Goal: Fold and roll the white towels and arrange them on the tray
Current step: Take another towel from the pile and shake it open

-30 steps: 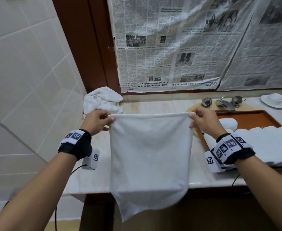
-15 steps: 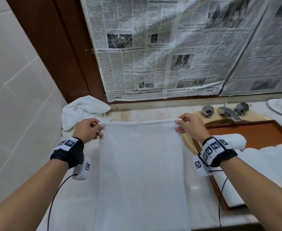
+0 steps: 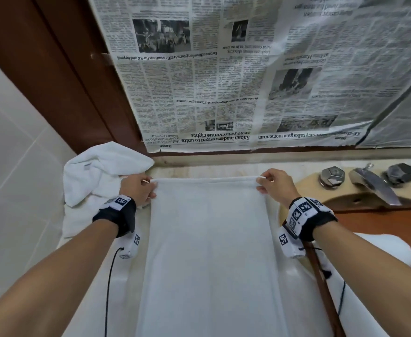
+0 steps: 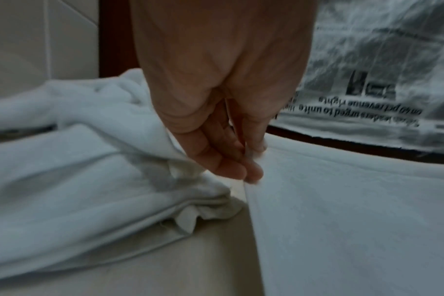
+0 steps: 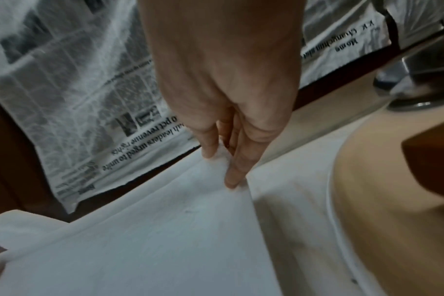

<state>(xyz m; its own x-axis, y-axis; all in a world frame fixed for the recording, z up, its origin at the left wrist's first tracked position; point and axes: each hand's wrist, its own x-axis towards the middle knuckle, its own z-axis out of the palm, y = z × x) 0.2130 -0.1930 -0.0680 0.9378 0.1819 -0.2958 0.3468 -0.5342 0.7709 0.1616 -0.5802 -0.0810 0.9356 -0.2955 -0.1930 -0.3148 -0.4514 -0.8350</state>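
A white towel [image 3: 209, 251], folded lengthwise, lies spread on the pale counter, running from the wall side toward me. My left hand [image 3: 140, 188] pinches its far left corner [image 4: 254, 160] between thumb and fingers. My right hand [image 3: 271, 184] pinches the far right corner [image 5: 228, 166] the same way. A heap of loose white towels [image 3: 95, 176] sits at the back left, just beside my left hand. The brown tray [image 3: 379, 220] lies to the right with rolled white towels [image 3: 370, 259] on it, partly hidden by my right forearm.
A chrome tap [image 3: 372, 183] with two knobs stands on the beige basin rim [image 3: 301, 188] at the back right. Newspaper [image 3: 236, 81] covers the wall behind the counter. White wall tiles [image 3: 12, 166] close off the left side.
The towel hung in the air over the counter edge; both hands have carried its top edge forward and down, and it now lies flat on the counter.
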